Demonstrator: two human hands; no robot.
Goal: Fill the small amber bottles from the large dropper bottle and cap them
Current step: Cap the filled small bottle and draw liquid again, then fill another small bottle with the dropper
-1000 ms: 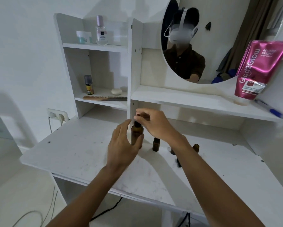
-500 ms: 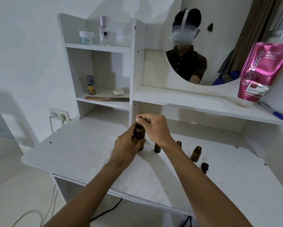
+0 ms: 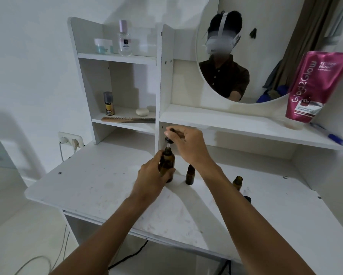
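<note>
head view: left hand [image 3: 153,176] wraps round the large dropper bottle [image 3: 167,161], which stands upright on the desk [image 3: 99,187] toward its back. right hand [image 3: 188,147] is directly above the bottle, fingertips pinching the dropper [image 3: 168,140]. the dropper's black top is clear of the neck, glass tube pointing down into it.

the shelf [image 3: 226,122] edge runs just over the right hand, so little headroom there. the upright divider panel [image 3: 158,96] is just behind the bottle. a small amber bottle [image 3: 190,175] w/ dark top stands just right of the big bottle, apart from it. a 2nd small bottle [image 3: 237,182], neck open, is further right, partly hidden by the right forearm. a black cap [image 3: 247,199] peeks out nearer the camera than that one. left of the big bottle the desk top runs wide to its left edge; the front edge is well nearer than the bottle.
</note>
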